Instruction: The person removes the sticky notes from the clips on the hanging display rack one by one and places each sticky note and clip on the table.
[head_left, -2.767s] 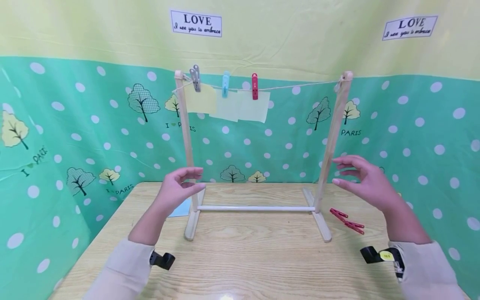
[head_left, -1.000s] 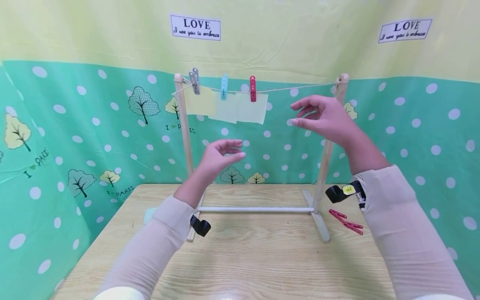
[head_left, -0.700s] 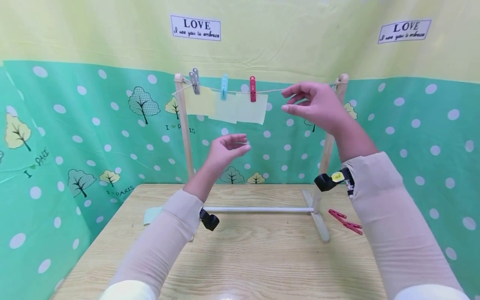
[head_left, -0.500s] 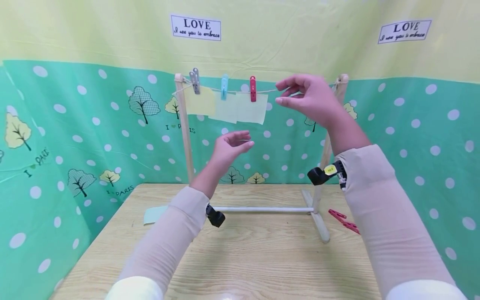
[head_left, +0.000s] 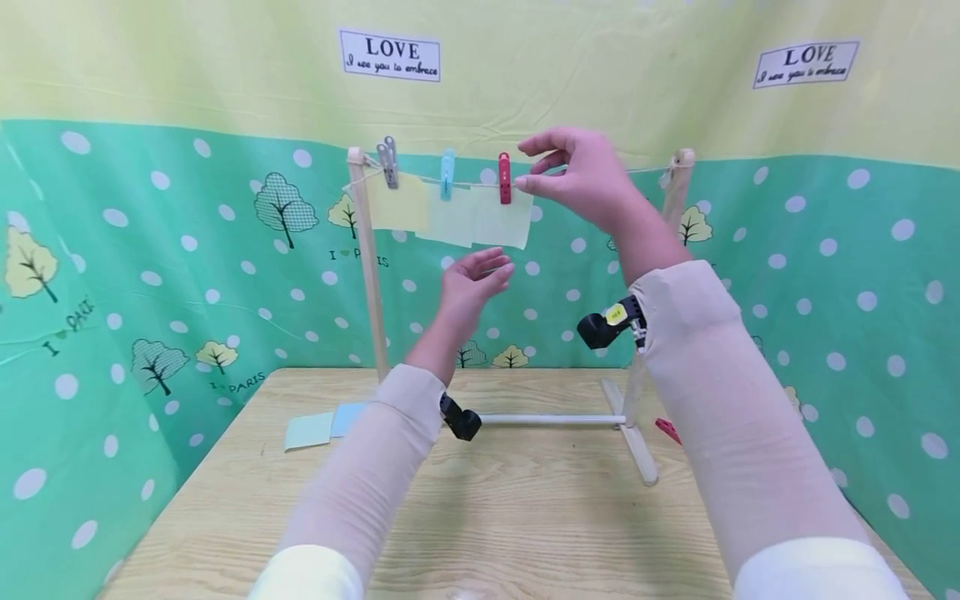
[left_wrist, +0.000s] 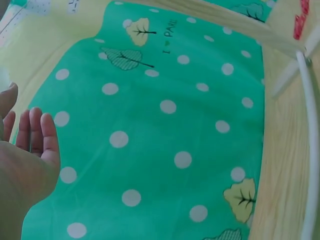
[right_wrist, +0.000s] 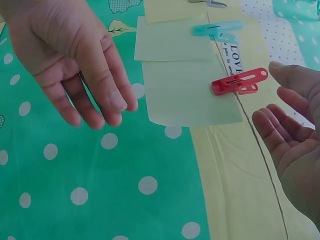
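Note:
On the string (right_wrist: 270,172) hang a yellow sheet (head_left: 401,204) under a grey clothespin (head_left: 388,162), and two overlapping pale green sheets (head_left: 501,223) under a light blue clothespin (head_left: 447,175) and a red clothespin (head_left: 505,179). My right hand (head_left: 581,175) is just right of the red clothespin, thumb and fingers spread apart. In the right wrist view, the thumb tip is close to the end of that red clothespin (right_wrist: 240,81). My left hand (head_left: 471,283) hovers below the sheets with relaxed fingers, holding nothing; it appears at left in the right wrist view.
The string runs between two wooden posts (head_left: 367,267) joined low down by a white bar (head_left: 551,419). On the wooden table (head_left: 525,517) lie a pale green sheet (head_left: 309,432), a blue sheet (head_left: 347,418) and red clothespins (head_left: 667,430), partly behind my right sleeve. A patterned curtain hangs behind.
Both hands have risen from beside the posts and moved inward, the right along the string leftward to the red clothespin, the left to below the sheets. The hanging sheets and clothespins stay in place.

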